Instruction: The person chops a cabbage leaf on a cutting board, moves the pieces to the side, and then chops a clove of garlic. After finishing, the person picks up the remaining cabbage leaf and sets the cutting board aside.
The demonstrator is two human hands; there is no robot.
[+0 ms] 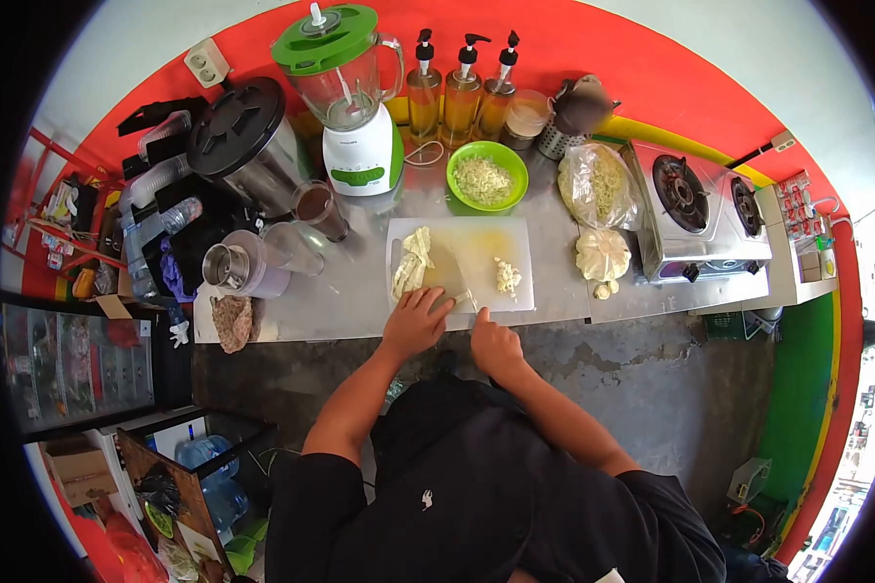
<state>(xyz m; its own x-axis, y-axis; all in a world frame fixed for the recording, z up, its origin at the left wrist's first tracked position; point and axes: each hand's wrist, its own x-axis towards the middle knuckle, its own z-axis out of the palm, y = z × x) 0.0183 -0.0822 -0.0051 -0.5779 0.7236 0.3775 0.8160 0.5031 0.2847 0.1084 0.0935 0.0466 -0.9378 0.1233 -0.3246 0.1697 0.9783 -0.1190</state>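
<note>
At the front edge of the white cutting board (pixel 501 225), my right hand (pixel 497 346) is closed round a knife (pixel 449 266). Its blade points away across the board and is hard to make out against it. My left hand (pixel 417 323) is on the board's near left part, fingers bent, at a small pale vegetable piece (pixel 465 296) beside the blade. Pale, leaf-like vegetable strips (pixel 413 259) lie just beyond my left hand. A small heap of chopped white bits (pixel 507 276) sits on the board's right side.
Behind the board stands a green bowl (pixel 521 180) of chopped pale pieces. A blender (pixel 358 155), pump bottles (pixel 462 101) and cups (pixel 319 212) are along the back and left. On the right are a bagged vegetable (pixel 601 187), a whitish head (pixel 602 256) and a gas stove (pixel 707 248).
</note>
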